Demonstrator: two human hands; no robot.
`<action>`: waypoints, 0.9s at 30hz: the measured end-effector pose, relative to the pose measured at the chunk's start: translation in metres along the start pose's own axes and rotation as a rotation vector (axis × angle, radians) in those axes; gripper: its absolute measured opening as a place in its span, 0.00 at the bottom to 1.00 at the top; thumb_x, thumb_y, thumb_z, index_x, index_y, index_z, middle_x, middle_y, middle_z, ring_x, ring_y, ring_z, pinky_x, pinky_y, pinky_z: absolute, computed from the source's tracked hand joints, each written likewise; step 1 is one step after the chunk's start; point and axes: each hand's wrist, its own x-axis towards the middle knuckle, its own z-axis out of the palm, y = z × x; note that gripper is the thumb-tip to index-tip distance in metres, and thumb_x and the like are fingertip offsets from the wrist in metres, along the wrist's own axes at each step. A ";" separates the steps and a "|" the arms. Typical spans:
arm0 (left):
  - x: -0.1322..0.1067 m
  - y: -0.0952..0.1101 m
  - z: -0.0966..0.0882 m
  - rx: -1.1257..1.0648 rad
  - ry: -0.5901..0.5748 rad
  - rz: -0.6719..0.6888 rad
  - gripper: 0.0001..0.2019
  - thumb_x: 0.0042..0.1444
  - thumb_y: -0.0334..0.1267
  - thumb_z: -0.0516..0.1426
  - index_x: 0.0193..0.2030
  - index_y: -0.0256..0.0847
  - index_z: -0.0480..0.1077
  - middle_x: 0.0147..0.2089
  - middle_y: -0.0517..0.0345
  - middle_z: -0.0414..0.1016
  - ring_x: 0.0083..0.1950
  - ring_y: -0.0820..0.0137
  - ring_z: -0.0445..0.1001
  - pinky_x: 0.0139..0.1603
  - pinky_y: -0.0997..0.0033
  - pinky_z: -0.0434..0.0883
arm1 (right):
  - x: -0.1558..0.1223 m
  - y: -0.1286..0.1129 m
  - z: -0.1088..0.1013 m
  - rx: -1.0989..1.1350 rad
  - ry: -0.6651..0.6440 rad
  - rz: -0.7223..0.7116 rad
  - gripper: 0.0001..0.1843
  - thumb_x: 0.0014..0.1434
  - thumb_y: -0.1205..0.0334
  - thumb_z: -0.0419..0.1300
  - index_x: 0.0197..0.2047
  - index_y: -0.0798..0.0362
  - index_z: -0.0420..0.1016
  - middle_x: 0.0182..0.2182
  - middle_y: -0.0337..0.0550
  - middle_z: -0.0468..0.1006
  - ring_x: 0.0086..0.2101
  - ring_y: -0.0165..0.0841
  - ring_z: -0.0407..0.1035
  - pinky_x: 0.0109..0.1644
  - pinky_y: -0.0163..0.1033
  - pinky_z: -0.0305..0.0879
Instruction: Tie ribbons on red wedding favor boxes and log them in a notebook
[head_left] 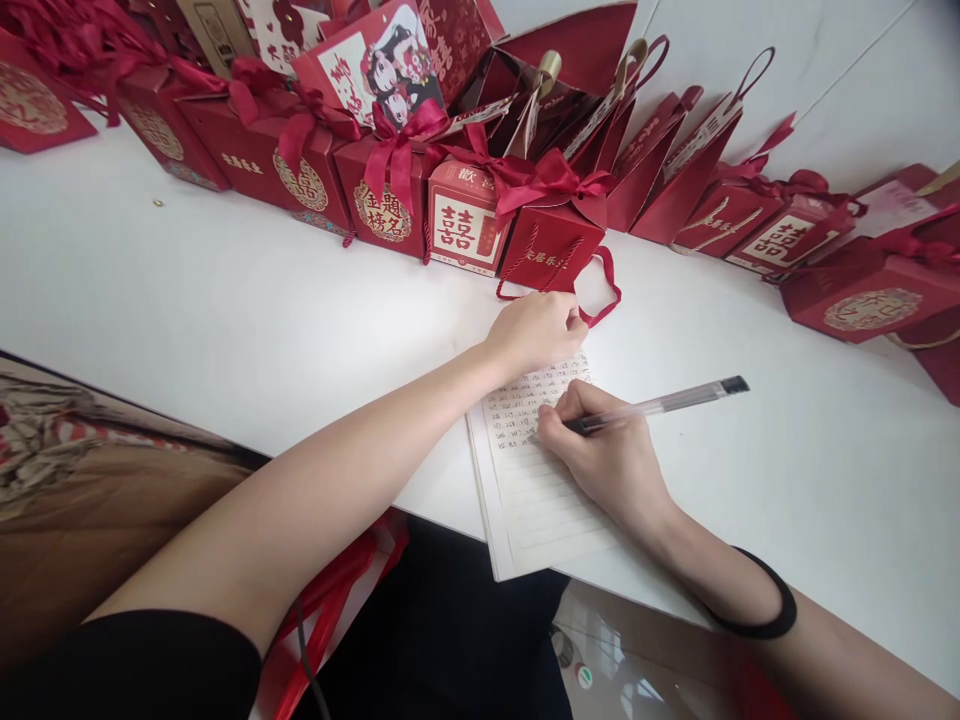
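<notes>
Black sleeve [150, 662] foremost, curled left hand [534, 328] rests on notebook [555, 510] as right hand [611, 462] pinches pen [682, 399], likely light and stiff, best held near its tip.

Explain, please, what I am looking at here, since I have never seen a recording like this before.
Certainly. There is no machine here, only a person's two bare hands. The single picture comes from a camera worn on that person's head, looking forward and down.

The right hand holds a slim pen with a clear barrel and dark ends, pointing at a cream, lined paper notebook with handwriting on its upper rows. The left hand, fingers curled, lies over the top of the page.

The notebook lies on a white table. Beyond it stand red cardboard boxes, many with red ribbon bows.
</notes>
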 end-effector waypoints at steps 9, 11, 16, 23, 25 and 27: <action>0.001 0.000 -0.001 0.013 -0.011 -0.005 0.09 0.51 0.35 0.49 0.29 0.38 0.70 0.26 0.58 0.72 0.29 0.69 0.68 0.28 0.72 0.60 | 0.001 -0.001 -0.006 0.271 0.037 0.158 0.17 0.54 0.62 0.56 0.19 0.53 0.53 0.12 0.31 0.59 0.14 0.22 0.52 0.16 0.28 0.48; 0.001 0.000 -0.001 0.014 -0.015 -0.007 0.09 0.51 0.35 0.49 0.29 0.38 0.69 0.26 0.58 0.72 0.29 0.70 0.68 0.28 0.72 0.60 | 0.002 0.000 -0.008 0.371 0.028 0.185 0.19 0.56 0.56 0.57 0.20 0.52 0.54 0.12 0.30 0.61 0.12 0.21 0.52 0.14 0.28 0.47; 0.000 0.002 -0.004 0.074 -0.047 -0.024 0.10 0.52 0.35 0.49 0.30 0.39 0.70 0.30 0.56 0.75 0.32 0.68 0.71 0.30 0.72 0.61 | 0.016 0.017 -0.021 0.234 0.150 -0.005 0.15 0.58 0.53 0.56 0.27 0.53 0.63 0.19 0.34 0.66 0.15 0.23 0.57 0.16 0.29 0.53; 0.001 -0.003 -0.011 0.090 -0.063 -0.027 0.08 0.55 0.35 0.48 0.30 0.40 0.68 0.29 0.57 0.74 0.31 0.68 0.72 0.30 0.73 0.59 | 0.059 0.053 -0.054 -0.396 0.290 -0.493 0.08 0.61 0.66 0.51 0.41 0.54 0.70 0.35 0.47 0.69 0.35 0.34 0.66 0.38 0.38 0.66; 0.003 -0.004 -0.013 0.081 -0.081 -0.040 0.09 0.55 0.35 0.47 0.29 0.40 0.66 0.26 0.58 0.73 0.30 0.70 0.71 0.29 0.74 0.58 | 0.064 0.058 -0.062 -0.457 0.255 -0.500 0.10 0.61 0.70 0.50 0.43 0.54 0.70 0.37 0.48 0.69 0.38 0.35 0.66 0.41 0.39 0.66; 0.002 -0.004 -0.016 0.059 -0.092 -0.051 0.10 0.55 0.36 0.46 0.27 0.40 0.64 0.25 0.60 0.71 0.28 0.71 0.69 0.29 0.75 0.58 | 0.065 0.061 -0.068 -0.502 0.206 -0.444 0.14 0.59 0.75 0.49 0.45 0.54 0.70 0.39 0.48 0.70 0.41 0.35 0.66 0.44 0.39 0.66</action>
